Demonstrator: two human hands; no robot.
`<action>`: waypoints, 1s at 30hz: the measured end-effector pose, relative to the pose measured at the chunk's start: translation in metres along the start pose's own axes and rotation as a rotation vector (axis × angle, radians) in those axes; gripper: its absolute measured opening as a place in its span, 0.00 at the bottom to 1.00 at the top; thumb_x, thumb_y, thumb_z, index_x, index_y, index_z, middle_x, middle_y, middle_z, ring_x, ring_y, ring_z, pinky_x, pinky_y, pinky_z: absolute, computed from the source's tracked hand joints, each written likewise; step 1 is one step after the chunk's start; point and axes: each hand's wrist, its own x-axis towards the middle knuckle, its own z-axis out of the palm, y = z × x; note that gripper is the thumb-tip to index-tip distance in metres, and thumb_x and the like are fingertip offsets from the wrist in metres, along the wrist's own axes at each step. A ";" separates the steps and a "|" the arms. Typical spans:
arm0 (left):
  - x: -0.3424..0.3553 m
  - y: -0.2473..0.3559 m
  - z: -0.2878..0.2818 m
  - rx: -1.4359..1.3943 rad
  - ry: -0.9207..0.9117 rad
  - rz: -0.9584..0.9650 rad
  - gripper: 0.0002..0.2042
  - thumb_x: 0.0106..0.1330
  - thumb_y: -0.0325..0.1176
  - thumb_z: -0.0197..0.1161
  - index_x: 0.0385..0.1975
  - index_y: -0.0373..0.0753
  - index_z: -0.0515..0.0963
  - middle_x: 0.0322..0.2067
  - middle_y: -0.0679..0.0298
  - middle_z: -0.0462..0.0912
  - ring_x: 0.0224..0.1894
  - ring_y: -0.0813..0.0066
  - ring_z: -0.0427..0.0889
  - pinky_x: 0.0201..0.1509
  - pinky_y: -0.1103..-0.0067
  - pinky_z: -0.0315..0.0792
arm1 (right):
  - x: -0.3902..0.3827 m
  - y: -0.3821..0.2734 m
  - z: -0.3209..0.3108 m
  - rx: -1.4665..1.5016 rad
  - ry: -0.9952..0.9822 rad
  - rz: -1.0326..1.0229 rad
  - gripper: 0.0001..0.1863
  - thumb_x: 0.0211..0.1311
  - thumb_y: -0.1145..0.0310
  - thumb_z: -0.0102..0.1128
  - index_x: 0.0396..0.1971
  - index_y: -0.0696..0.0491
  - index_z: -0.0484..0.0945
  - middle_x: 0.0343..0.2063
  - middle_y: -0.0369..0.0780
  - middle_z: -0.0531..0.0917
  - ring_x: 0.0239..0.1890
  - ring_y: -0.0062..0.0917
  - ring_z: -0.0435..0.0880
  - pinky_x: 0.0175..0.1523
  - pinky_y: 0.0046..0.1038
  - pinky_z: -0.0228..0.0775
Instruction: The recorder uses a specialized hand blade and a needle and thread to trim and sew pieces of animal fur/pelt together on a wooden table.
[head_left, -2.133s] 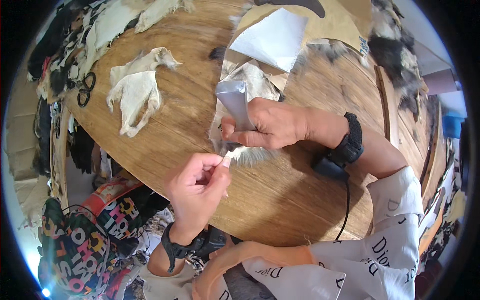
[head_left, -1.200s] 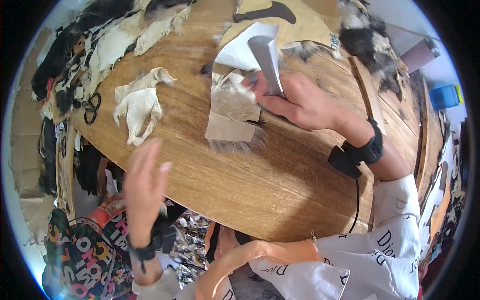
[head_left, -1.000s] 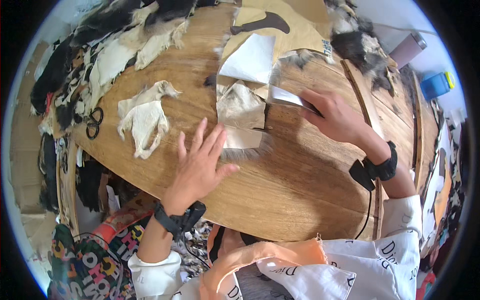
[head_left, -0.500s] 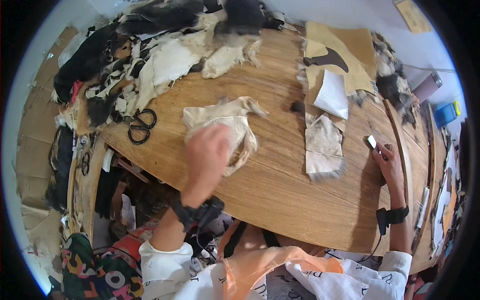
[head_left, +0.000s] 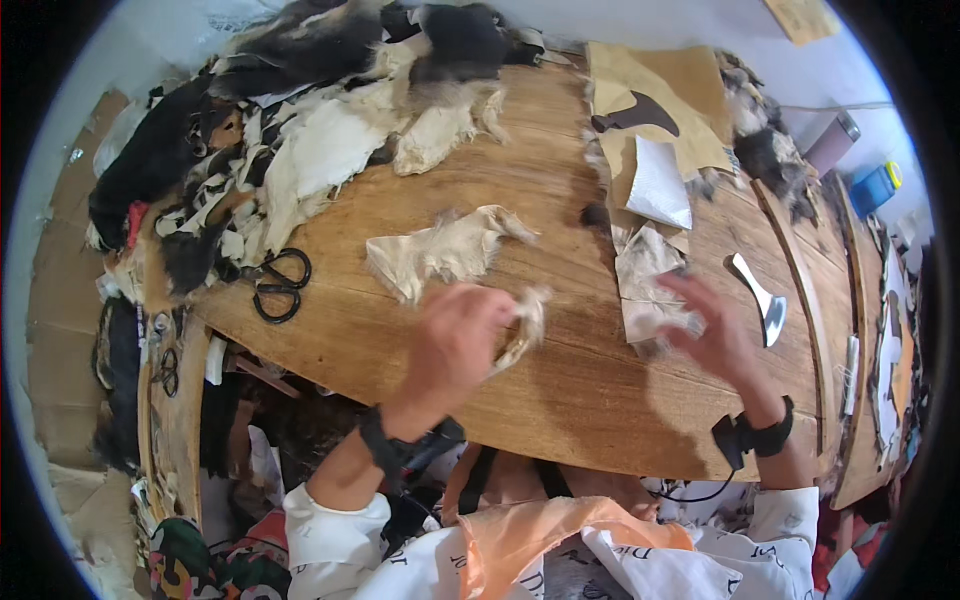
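My left hand [head_left: 458,335] is closed on a small curled strip of pale hide [head_left: 533,318], held over the middle of the table. Behind it a cream hide scrap [head_left: 440,247] lies on the wood. My right hand [head_left: 708,325], somewhat blurred, has its fingers apart and nothing in them. It hovers by the front end of a pale furred hide piece [head_left: 645,270]; I cannot tell whether it touches it. To the right of that hand lies a silvery knife with a flared, curved blade [head_left: 768,302], apart from it.
Black-handled scissors [head_left: 283,285] rest at left, before a heap of black and white furs [head_left: 330,135]. At the back right, a tan hide [head_left: 690,80] carries a dark crescent-bladed knife [head_left: 640,114] and a silvery sheet [head_left: 660,182]. A wooden strip [head_left: 795,280] runs along the right.
My right hand has let go of the silvery knife and moved left. My left hand has lifted a hide strip off the scrap and moved right with it.
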 end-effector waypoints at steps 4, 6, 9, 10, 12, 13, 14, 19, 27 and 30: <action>0.005 0.046 0.018 -0.189 -0.033 0.094 0.04 0.53 0.24 0.60 0.27 0.40 0.73 0.24 0.62 0.77 0.29 0.60 0.77 0.34 0.72 0.70 | 0.002 -0.031 0.031 0.167 -0.096 -0.185 0.24 0.47 0.70 0.67 0.47 0.54 0.74 0.36 0.44 0.79 0.38 0.34 0.77 0.41 0.32 0.70; 0.004 0.053 0.024 -0.220 -0.056 0.055 0.05 0.53 0.24 0.60 0.27 0.39 0.73 0.25 0.61 0.77 0.29 0.61 0.77 0.33 0.72 0.70 | -0.002 -0.022 0.036 0.207 -0.180 -0.255 0.13 0.52 0.72 0.62 0.39 0.56 0.76 0.25 0.44 0.78 0.29 0.37 0.77 0.33 0.33 0.68; 0.000 0.061 0.034 -0.247 -0.085 -0.018 0.05 0.53 0.24 0.60 0.29 0.39 0.73 0.26 0.60 0.78 0.29 0.61 0.78 0.30 0.72 0.71 | -0.020 -0.013 0.033 0.281 -0.172 -0.033 0.08 0.56 0.71 0.58 0.35 0.56 0.75 0.20 0.44 0.77 0.24 0.38 0.76 0.30 0.33 0.68; -0.001 0.062 0.039 -0.248 -0.091 -0.046 0.05 0.54 0.24 0.60 0.30 0.39 0.74 0.26 0.60 0.78 0.29 0.61 0.79 0.29 0.73 0.71 | -0.024 -0.012 0.031 0.282 -0.168 -0.023 0.08 0.56 0.71 0.58 0.35 0.56 0.75 0.20 0.44 0.77 0.24 0.38 0.76 0.30 0.33 0.68; -0.002 0.063 0.047 -0.221 -0.128 -0.025 0.05 0.55 0.25 0.57 0.31 0.40 0.73 0.27 0.60 0.78 0.28 0.60 0.79 0.29 0.72 0.72 | -0.033 -0.010 0.030 0.337 -0.053 0.078 0.05 0.59 0.70 0.54 0.32 0.55 0.73 0.19 0.46 0.76 0.22 0.41 0.76 0.28 0.34 0.68; -0.003 0.063 0.053 -0.198 -0.159 -0.005 0.05 0.57 0.25 0.55 0.33 0.40 0.73 0.27 0.59 0.78 0.28 0.59 0.78 0.28 0.71 0.72 | -0.038 -0.008 0.030 0.329 -0.044 0.111 0.05 0.59 0.70 0.54 0.32 0.55 0.73 0.19 0.46 0.76 0.22 0.41 0.76 0.28 0.34 0.68; -0.004 0.062 0.060 -0.260 -0.160 -0.084 0.04 0.57 0.25 0.55 0.32 0.40 0.74 0.27 0.57 0.78 0.27 0.57 0.78 0.29 0.70 0.72 | -0.041 -0.003 0.028 0.292 -0.004 0.095 0.05 0.59 0.70 0.54 0.31 0.55 0.73 0.19 0.47 0.76 0.22 0.42 0.76 0.27 0.34 0.67; 0.004 0.078 0.072 -0.310 -0.369 -0.181 0.03 0.60 0.27 0.55 0.27 0.37 0.75 0.23 0.54 0.77 0.26 0.55 0.77 0.27 0.69 0.69 | -0.066 0.020 0.011 0.142 0.027 0.051 0.07 0.59 0.68 0.55 0.28 0.56 0.73 0.16 0.47 0.75 0.19 0.43 0.76 0.24 0.35 0.66; -0.002 0.096 0.100 -0.285 -0.626 -0.267 0.11 0.64 0.36 0.53 0.26 0.36 0.76 0.17 0.53 0.75 0.22 0.55 0.76 0.25 0.69 0.66 | -0.083 0.064 -0.006 0.057 -0.010 0.095 0.07 0.55 0.68 0.57 0.23 0.56 0.74 0.16 0.46 0.76 0.20 0.43 0.77 0.26 0.36 0.67; 0.005 0.093 0.102 -0.266 -0.530 -0.323 0.11 0.64 0.38 0.54 0.26 0.37 0.76 0.16 0.54 0.75 0.20 0.56 0.76 0.23 0.69 0.65 | -0.074 0.072 -0.006 0.126 0.040 0.157 0.07 0.54 0.69 0.57 0.24 0.57 0.75 0.18 0.46 0.77 0.21 0.40 0.76 0.27 0.32 0.66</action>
